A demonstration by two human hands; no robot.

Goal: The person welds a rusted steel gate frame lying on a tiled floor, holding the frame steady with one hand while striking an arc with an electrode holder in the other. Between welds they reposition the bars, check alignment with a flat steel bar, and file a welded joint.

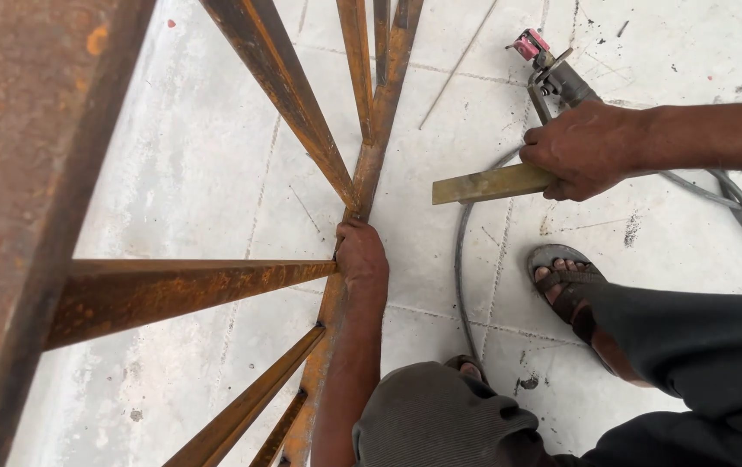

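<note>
Left hand clenched around the long rusty rail of a steel frame, at the spot where a rusty cross bar coming from the left meets it. Forearm running from the near edge up to that joint. Several more rusty bars fanning out from the rail toward the far left, and two others branching off toward the near left. A broad rusty beam filling the left side of the view, close to the camera.

Right hand well to the right of the frame, grip closed on a short flat metal bar, dull yellow-green, lying about level with its free end pointing left toward the rail but apart from it. Same hand also wrapped on a welding electrode holder, its pink-tipped clamp sticking out toward the far side. Grey cable looping from the hand down across the floor to the near side, more cable trailing off right.

No containers in sight. Pale tiled floor open between the bars and on the far right, marked with dark specks. Sandalled foot just right of the cable, a second sandal toe nearer, dark trouser leg at the near right.
</note>
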